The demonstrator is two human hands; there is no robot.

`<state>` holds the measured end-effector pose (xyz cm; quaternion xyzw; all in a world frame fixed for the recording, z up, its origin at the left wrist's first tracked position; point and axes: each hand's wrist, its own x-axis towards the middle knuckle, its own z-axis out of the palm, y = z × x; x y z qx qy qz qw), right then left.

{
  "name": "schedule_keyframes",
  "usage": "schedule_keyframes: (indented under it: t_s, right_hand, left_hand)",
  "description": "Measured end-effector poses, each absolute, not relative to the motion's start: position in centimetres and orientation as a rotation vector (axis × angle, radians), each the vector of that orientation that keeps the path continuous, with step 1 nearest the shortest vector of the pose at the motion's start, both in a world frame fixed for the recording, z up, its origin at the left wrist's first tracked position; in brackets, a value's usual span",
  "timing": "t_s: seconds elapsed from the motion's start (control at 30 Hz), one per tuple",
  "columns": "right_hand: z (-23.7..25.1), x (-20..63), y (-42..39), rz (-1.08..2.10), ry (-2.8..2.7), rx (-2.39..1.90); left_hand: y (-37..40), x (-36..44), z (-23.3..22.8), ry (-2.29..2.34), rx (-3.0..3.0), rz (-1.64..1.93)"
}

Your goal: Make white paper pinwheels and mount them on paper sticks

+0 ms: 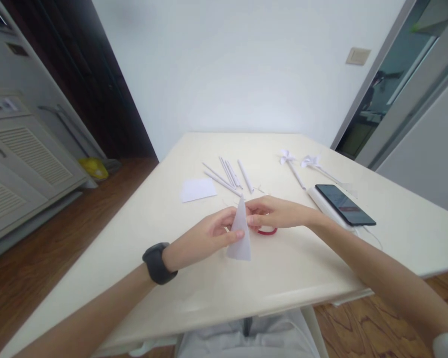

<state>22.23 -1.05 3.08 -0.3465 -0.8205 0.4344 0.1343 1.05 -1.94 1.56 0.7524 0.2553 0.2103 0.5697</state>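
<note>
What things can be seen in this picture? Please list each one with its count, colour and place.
folded paper: one, white, triangular, held by both hands over the table
red ring: one, red, partly hidden under the right hand
paper sticks: several, white, loose beyond the hands
paper sheet: one, white, flat, left of the sticks
pinwheels: two, white, far right of the table
phone: one, black, on a white block at the right
table: one, cream
yellow object: one, on the floor at left
watch: one, black, left wrist
left hand: grips the paper
right hand: pinches the paper's top
</note>
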Motion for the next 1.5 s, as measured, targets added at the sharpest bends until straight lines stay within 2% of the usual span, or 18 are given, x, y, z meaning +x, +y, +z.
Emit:
schedule_keyframes:
  t_s: [0.2, 0.37, 1.03, 1.27, 1.5]
  right_hand:
    - [2.1, 21.7, -0.6, 1.284, -2.313, -0.984]
    - [1.4, 21.4, -1.5, 1.345, -2.305, -0.977]
    - [1.8, 21.7, -2.5, 1.290, -2.363, -0.832]
    - [1.6, 21.9, -2.2, 1.384, -2.436, -0.741]
    - [2.1, 22.2, -2.4, 1.334, -2.484, -0.814]
  left_hand:
    - [-1.7, 0.7, 1.6, 0.633, 1.817, 0.536]
    - [-2.6, 1.3, 1.9, 0.662, 1.852, 0.400]
    - [-2.6, 1.3, 1.3, 0.452, 1.642, 0.239]
    - [-2.4, 1.3, 0.7, 0.406, 1.646, 0.207]
    - [-2.4, 1.2, 0.7, 0.433, 1.580, 0.241]
